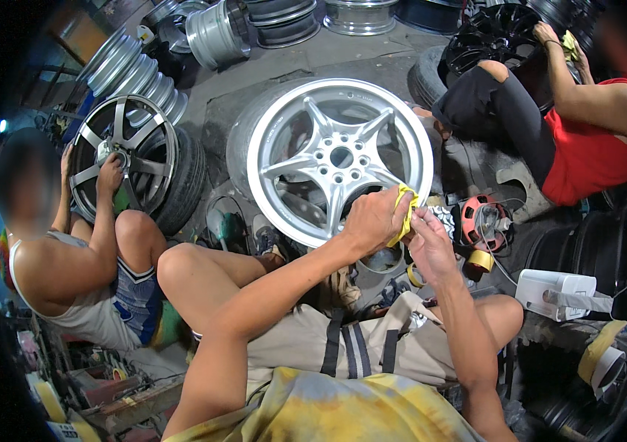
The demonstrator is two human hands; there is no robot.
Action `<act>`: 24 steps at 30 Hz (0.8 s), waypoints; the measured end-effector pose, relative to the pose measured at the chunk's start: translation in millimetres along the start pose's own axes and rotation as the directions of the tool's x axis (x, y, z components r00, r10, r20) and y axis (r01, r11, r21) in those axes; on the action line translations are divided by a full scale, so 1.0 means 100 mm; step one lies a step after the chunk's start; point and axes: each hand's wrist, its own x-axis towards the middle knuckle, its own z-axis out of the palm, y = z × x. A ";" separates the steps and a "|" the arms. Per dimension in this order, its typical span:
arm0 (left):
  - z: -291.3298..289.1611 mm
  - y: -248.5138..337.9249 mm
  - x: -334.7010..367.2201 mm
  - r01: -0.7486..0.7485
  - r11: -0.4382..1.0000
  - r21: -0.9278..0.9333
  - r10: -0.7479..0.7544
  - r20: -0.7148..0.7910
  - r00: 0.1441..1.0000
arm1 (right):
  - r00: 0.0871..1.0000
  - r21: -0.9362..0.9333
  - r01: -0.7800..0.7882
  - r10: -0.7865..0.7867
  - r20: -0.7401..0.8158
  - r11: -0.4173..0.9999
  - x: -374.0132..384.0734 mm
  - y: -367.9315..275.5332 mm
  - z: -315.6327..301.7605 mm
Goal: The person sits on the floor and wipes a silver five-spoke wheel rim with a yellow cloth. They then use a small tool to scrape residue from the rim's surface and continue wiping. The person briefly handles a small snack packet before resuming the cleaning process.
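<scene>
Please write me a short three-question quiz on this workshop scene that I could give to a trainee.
1. Multiple choice: what colour is the thin piece in the person's left hand?
A) blue
B) yellow
C) black

2. True or false: the co-worker in the red top is on the right side of the picture.

3. Fill in the blank: in this view, the left hand overlaps the edge of a large, silver, spoked ____.

Key: 1. B, yellow. 2. True. 3. Wheel.
</scene>
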 end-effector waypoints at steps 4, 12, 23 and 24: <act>-0.06 -0.06 0.06 0.071 0.991 -0.112 -0.068 0.031 0.997 | 0.997 -0.103 0.059 -0.054 0.053 0.993 0.01 -0.05 0.06; -0.30 -0.29 0.23 0.148 0.989 -0.028 -0.148 0.014 0.989 | 0.991 -0.162 0.124 -0.129 -0.021 0.979 0.01 -0.17 0.16; -1.62 -1.54 0.94 0.257 0.942 0.218 -0.108 -0.528 0.842 | 0.947 -0.298 0.297 -0.320 -0.030 0.907 0.02 -0.27 -0.07; -1.72 -1.67 0.96 0.218 0.926 0.309 -0.028 -0.519 0.854 | 0.945 -0.280 0.311 -0.327 -0.012 0.908 0.03 -0.25 -0.06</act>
